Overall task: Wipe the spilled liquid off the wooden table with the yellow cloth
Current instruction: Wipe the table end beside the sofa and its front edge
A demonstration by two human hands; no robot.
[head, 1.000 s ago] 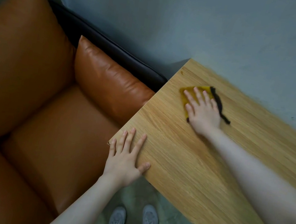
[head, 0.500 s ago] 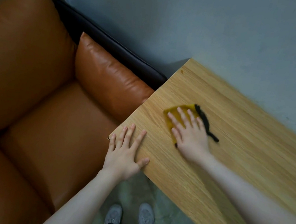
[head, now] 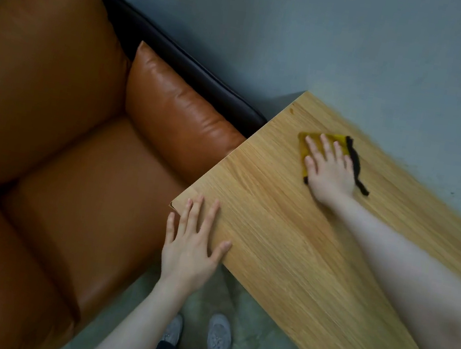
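Fingers [head: 322,151] of the right hand [head: 329,172] lie straight and spread, pressing flat on the yellow cloth [head: 310,140] near the far edge of the surface [head: 287,243], close to its far left corner. Dark trim (a black border) shows along the cloth's right side. Left hand [head: 192,243] rests flat at the near left corner, fingers splayed wide, holding nothing. Spilled liquid cannot be made out on the wood. Orange leather sofa [head: 61,147] sits just beside the left edge.
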